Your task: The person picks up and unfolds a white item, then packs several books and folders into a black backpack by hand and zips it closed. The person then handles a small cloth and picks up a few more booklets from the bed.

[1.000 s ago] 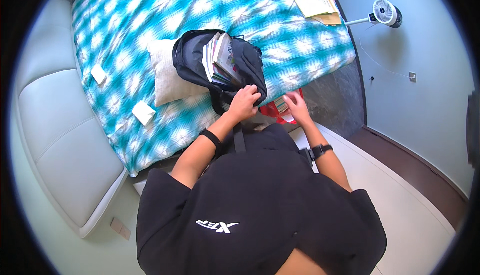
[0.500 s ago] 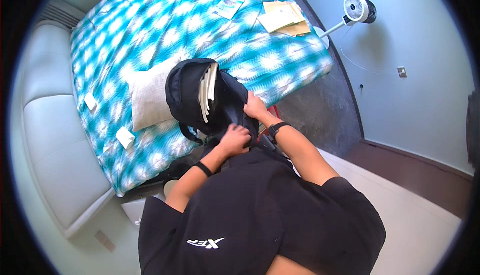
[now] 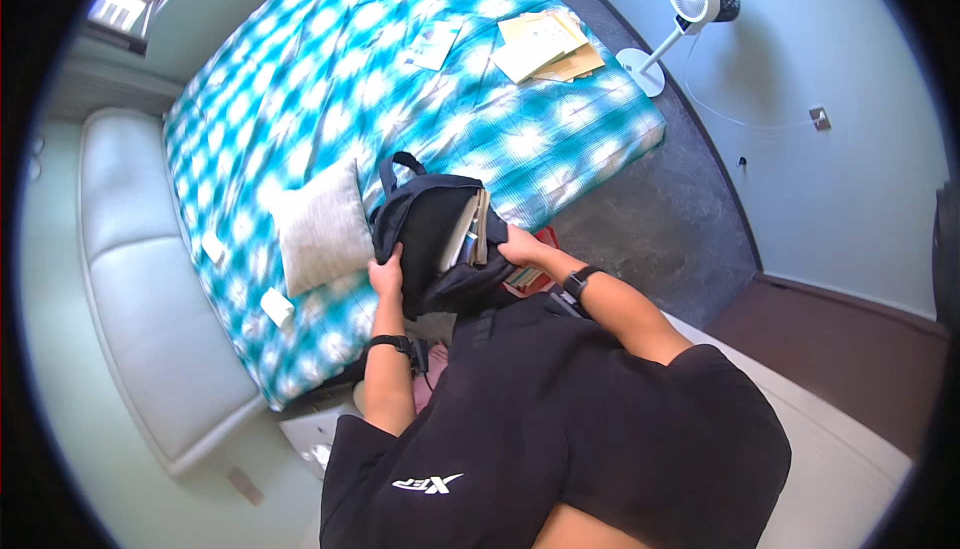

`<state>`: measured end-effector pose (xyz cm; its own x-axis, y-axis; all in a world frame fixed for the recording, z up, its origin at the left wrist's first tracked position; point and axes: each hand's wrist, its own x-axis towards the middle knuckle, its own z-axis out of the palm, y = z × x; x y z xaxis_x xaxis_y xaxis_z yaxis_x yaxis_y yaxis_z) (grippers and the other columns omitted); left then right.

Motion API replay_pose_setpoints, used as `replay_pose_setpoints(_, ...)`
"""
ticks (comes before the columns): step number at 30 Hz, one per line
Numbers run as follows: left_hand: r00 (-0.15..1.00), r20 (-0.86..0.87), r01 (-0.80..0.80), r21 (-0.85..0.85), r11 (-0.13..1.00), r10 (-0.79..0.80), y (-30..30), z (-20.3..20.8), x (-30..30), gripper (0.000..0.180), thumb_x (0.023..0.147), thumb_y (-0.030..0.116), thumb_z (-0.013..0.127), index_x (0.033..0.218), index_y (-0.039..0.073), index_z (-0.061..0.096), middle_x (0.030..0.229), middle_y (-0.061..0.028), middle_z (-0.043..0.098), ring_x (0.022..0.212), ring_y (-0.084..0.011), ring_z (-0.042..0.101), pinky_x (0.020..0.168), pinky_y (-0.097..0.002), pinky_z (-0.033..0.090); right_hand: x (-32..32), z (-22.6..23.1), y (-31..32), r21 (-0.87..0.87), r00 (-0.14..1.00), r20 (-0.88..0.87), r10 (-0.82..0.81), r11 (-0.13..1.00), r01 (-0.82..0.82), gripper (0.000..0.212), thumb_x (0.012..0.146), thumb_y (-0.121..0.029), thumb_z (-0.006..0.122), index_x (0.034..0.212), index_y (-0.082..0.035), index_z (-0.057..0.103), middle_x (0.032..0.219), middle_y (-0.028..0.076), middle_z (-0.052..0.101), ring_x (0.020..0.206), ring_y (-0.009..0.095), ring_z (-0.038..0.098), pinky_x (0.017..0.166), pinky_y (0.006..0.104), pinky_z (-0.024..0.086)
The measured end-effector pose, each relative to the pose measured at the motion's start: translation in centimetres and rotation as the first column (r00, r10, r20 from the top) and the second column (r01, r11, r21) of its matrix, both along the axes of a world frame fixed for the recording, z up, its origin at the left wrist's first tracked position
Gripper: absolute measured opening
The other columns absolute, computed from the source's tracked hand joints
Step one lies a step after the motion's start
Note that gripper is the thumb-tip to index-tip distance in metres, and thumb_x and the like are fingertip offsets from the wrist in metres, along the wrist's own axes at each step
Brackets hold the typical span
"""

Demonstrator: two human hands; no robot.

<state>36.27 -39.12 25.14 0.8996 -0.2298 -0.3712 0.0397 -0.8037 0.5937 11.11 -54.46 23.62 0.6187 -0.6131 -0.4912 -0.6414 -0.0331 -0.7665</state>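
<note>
Since the earlier frames we have shifted round the corner of the bed: our right hand, which a second ago hovered near red things at the bed's edge, is now at the open mouth of the black backpack, and our left hand has moved from the top of the bag to its left side. In the head view, the only one we have, the backpack lies on the teal and white checked bedspread, near the corner closest to us, its carry loop pointing away and its mouth facing us. Our left hand is closed on the fabric at the left rim, holding the opening wide. Our right hand rests against the right rim beside the books standing upright inside; we cannot tell whether its fingers grip one or merely press on them. A grey pillow lies just beside the bag on its left, loose papers lie well apart at the far side, and a white pedestal fan stands on the floor beyond. To do this well, we judge, the left hand should keep the rim taut and lifted while the right keeps the books straight, spines aligned, so nothing snags the zipper edge.
</note>
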Motion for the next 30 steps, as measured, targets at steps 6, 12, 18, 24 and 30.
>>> replay_pose_setpoints(6, 0.923, 0.314, 0.321, -0.309, 0.895, -0.223, -9.9, 7.8, -0.1, 0.024, 0.073, 0.016, 0.056, 0.086, -0.002, 0.065, 0.077, -0.0234, 0.064, 0.074, -0.0390, 0.063, 0.070, -0.0439, 0.047, -1.9, 3.1, -5.8, 0.441, 0.991, -0.092, -0.101, 0.888, 0.132, 0.029, 0.073, -0.009, 0.056, 0.101, 0.000, 0.056, 0.070, 0.010, 0.058, 0.054, 0.019, 0.054, 0.043, 0.0349, 0.041)
replay_pose_setpoints(12, 0.747, 0.557, 0.606, -0.346, 0.717, -0.362, -17.4, 13.6, -2.7, 0.019, 0.069, 0.010, 0.053, 0.078, -0.004, 0.062, 0.068, -0.0237, 0.060, 0.061, -0.0341, 0.061, 0.059, -0.0386, 0.046, -5.1, 5.9, -12.7, 0.445, 0.987, 0.158, -0.039, 0.895, -0.036, 0.038, 0.078, -0.005, 0.058, 0.115, 0.000, 0.054, 0.099, 0.008, 0.064, 0.093, 0.019, 0.056, 0.084, 0.0319, 0.045)
replay_pose_setpoints(18, 0.860, 0.415, 0.469, -0.417, 0.779, -0.296, -24.5, 15.9, -5.6, 0.018, 0.080, 0.006, 0.054, 0.085, -0.005, 0.067, 0.071, -0.0061, 0.067, 0.062, -0.0129, 0.059, 0.060, -0.0279, 0.046, -13.0, 12.3, -20.7, 0.593, 0.944, 0.172, -0.281, 0.795, 0.129, 0.046, 0.073, -0.008, 0.055, 0.118, -0.002, 0.048, 0.076, 0.007, 0.061, 0.048, 0.012, 0.055, 0.037, 0.0242, 0.041)
replay_pose_setpoints(24, 0.740, 0.389, 0.572, 0.066, 0.817, -0.549, -30.5, 12.3, -17.2, 0.024, 0.066, 0.014, 0.054, 0.073, -0.008, 0.061, 0.068, -0.0277, 0.059, 0.065, -0.0436, 0.058, 0.062, -0.0491, 0.044, -19.1, 3.7, -28.2, 0.405, 0.924, 0.288, -0.253, 0.906, 0.121, 0.057, 0.069, -0.004, 0.055, 0.123, 0.007, 0.043, 0.113, 0.014, 0.056, 0.099, 0.024, 0.055, 0.088, 0.0313, 0.044)
replay_pose_setpoints(30, 0.882, 0.257, 0.406, 0.012, 0.914, -0.395, -33.4, 15.7, -25.2, 0.026, 0.067, 0.016, 0.057, 0.076, -0.008, 0.061, 0.067, -0.0273, 0.058, 0.064, -0.0413, 0.059, 0.062, -0.0437, 0.046, -23.0, 5.0, -33.3, 0.511, 0.912, 0.269, -0.308, 0.849, 0.136, 0.056, 0.072, -0.007, 0.057, 0.124, 0.006, 0.039, 0.109, 0.017, 0.055, 0.096, 0.023, 0.055, 0.077, 0.0330, 0.047)
